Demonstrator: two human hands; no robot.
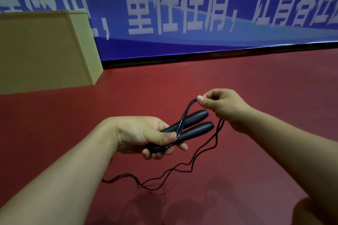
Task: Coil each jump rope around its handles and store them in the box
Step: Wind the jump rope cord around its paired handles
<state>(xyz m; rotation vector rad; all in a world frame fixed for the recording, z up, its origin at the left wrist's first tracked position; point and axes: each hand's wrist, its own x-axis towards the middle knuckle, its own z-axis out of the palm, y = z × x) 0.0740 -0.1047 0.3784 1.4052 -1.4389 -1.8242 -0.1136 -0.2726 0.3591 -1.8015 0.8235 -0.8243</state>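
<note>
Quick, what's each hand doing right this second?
Left hand: closed around two black plastic jump rope handles, held side by side.
Right hand: pinching a loop of the thin black rope cord above the handles.

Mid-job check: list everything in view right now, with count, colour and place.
handles: two, black, side by side in the left hand
rope: one, black, doubled; crosses the handles, rest trails on the floor
box: one, tan cardboard, far left on the floor by the wall
banner: one, blue with white characters, along the back wall
floor: red
left hand: grips both handles
right hand: pinches the rope above the handles
</note>
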